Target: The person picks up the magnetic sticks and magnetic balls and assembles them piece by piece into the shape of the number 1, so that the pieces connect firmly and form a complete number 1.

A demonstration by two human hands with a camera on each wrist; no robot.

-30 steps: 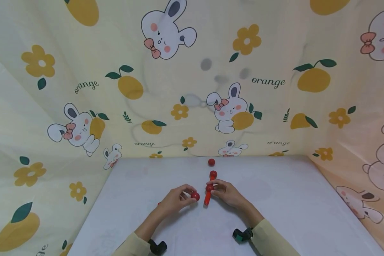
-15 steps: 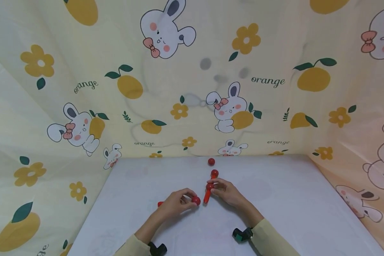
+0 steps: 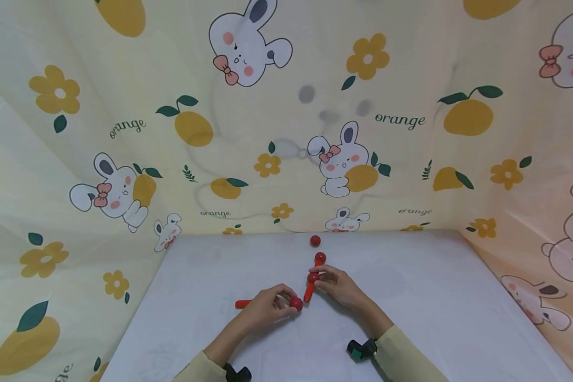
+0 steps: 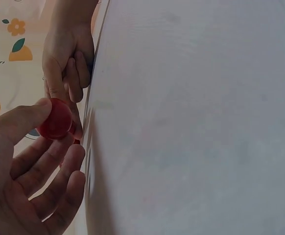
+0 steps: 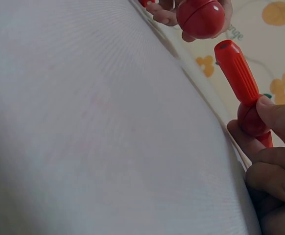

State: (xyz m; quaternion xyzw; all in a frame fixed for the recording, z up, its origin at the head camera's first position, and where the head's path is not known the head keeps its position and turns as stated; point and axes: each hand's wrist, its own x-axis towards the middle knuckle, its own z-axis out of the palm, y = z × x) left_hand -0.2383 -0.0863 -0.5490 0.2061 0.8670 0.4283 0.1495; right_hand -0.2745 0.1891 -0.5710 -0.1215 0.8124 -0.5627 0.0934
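Observation:
In the head view my left hand (image 3: 269,307) pinches a loose red ball (image 3: 296,304) between thumb and fingers, just above the table. The left wrist view shows this glossy red ball (image 4: 57,119) at the thumb tip. My right hand (image 3: 341,286) grips the middle ball (image 3: 312,277) of a joined piece of red balls and orange-red rods. Its near ribbed rod (image 5: 238,73) has a free end with a dark hole, facing the left hand's ball (image 5: 200,17) across a small gap. A second ball (image 3: 320,257) caps the far end.
A single red ball (image 3: 315,241) lies near the table's back edge. Another orange-red rod (image 3: 242,304) lies left of my left hand, partly hidden behind it. The white table (image 3: 410,297) is bounded by a patterned cloth (image 3: 286,132) behind and at both sides.
My left hand has moved slightly toward me and to the right with its ball, uncovering more of the rod at the left. The joined piece has shifted very slightly away; my right hand barely moved.

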